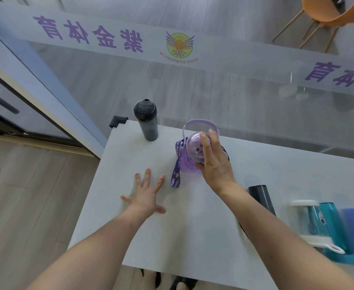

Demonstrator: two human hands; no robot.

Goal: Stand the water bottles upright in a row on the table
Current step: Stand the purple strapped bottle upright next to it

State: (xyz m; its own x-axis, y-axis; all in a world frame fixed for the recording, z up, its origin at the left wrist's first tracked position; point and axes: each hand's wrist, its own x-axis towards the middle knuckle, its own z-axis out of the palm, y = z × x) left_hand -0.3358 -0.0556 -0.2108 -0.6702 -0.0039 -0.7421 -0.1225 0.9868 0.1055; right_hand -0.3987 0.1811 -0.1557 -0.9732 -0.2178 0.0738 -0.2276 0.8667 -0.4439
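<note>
My right hand (212, 162) has its fingers curled over the domed lid of the purple bottle (189, 159), thumb at its near side, gripping it upright toward the tabletop's (130, 206) far edge. My left hand (145, 194) lies flat on the tabletop, fingers spread wide, holding nothing. A dark bottle (148, 120) stands upright near the far left corner. By the right edge, more bottles (322, 225) lie on their sides.

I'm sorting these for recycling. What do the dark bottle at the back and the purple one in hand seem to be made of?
Dark bottle: likely smoky translucent plastic, glossy, with an opaque lid. Purple bottle: seemingly tinted see-through plastic, clear domed cap, woven-looking fabric strap.
</note>
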